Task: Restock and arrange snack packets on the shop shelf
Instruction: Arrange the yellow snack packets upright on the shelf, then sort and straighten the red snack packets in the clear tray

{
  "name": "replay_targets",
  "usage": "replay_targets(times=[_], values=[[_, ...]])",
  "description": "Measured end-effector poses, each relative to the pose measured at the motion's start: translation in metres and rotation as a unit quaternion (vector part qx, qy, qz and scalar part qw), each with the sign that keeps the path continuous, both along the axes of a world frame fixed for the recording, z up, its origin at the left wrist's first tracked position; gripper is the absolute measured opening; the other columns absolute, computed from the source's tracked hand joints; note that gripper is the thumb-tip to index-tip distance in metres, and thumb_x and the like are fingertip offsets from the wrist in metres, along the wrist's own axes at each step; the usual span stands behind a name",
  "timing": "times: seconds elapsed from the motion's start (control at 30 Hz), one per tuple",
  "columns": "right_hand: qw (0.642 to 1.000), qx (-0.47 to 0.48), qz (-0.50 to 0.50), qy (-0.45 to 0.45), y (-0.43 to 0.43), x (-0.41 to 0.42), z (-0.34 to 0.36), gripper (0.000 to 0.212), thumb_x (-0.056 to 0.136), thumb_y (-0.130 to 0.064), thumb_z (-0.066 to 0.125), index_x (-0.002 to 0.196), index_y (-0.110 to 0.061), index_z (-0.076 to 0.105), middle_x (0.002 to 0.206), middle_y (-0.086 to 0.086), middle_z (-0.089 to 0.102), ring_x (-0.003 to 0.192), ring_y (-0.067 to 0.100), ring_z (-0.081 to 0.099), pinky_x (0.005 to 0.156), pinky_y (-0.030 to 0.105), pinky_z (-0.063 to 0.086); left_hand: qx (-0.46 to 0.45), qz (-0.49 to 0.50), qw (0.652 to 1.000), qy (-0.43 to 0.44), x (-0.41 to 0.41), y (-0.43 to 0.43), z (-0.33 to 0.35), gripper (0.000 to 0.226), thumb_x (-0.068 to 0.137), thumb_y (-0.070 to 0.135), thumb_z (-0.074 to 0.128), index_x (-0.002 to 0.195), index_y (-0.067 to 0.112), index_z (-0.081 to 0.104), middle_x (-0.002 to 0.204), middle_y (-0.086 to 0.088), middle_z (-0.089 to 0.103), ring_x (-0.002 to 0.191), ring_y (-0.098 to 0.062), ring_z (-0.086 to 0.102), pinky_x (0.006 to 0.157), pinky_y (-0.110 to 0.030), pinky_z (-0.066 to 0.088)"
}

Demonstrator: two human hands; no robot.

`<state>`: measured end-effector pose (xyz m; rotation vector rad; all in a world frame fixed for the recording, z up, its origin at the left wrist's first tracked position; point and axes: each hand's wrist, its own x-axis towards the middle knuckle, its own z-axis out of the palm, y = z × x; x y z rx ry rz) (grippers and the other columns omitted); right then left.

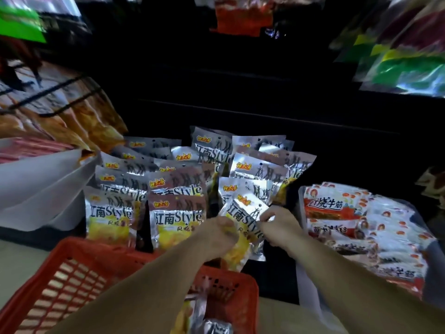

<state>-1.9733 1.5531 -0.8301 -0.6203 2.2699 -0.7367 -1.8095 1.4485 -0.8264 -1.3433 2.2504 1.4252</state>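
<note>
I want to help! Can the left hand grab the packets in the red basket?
Probably not yet: the left hand grips a silver packet with the right hand. The red basket sits open just below, so once freed, likely yes.

- Both bare forearms reach forward from the bottom of the view and converge toward its middle.
- The left forearm (144,280) rises from the lower left. The left hand (218,233) is curled, its back to the camera, and grips the left side of a snack packet (243,213).
- The right forearm (361,285) comes in from the lower right. The right hand (277,227) pinches the same packet's right edge with bent fingers.
- The two hands sit near each other at about the same height, apart.
</note>
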Motion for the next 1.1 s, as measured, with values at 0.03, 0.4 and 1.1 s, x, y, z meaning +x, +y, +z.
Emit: replay_targets(times=[0.03, 0.4, 1.1], values=[[1.000, -0.010, 0.019, 0.014, -0.003, -0.003, 0.003, 0.006, 0.092, -0.020, 0.067, 0.095, -0.025, 0.066, 0.107, -0.001, 0.065, 0.086, 0.016, 0.065, 0.076, 0.035, 0.060, -0.007, 0.000, 1.000, -0.001, 0.000, 0.000, -0.001, 0.039, 0.093, 0.039, 0.065, 0.131, 0.044, 0.062, 0.131, -0.003, 0.062, 0.088, -0.015, 0.071, 0.081, -0.030, 0.062], [0.973, -0.047, 0.215, 0.077, -0.014, 0.017, 0.031, 0.059, 0.090, 0.006, 0.055, 0.139, -0.028, 0.060, 0.172, -0.007, 0.000, 0.146, 0.030, 0.042, 0.089, 0.041, 0.059, -0.050, 0.008, 0.998, -0.039, 0.006, 0.017, 0.000, 0.051, 0.097, 0.031, 0.063, 0.146, 0.039, 0.052, 0.145, -0.004, 0.058, 0.075, -0.011, 0.071, 0.060, -0.023, 0.057], [0.960, 0.175, 0.207, 0.065, 0.215, -0.075, 0.072, 0.022, 0.081, -0.014, 0.068, 0.066, -0.029, 0.066, 0.072, -0.009, 0.065, 0.080, 0.016, 0.066, 0.066, 0.024, 0.049, -0.152, -0.236, 0.956, 0.088, -0.071, 0.163, 0.032, 0.016, 0.089, 0.016, 0.066, 0.097, 0.027, 0.075, 0.101, 0.009, 0.071, 0.094, -0.012, 0.066, 0.082, -0.033, 0.058]])
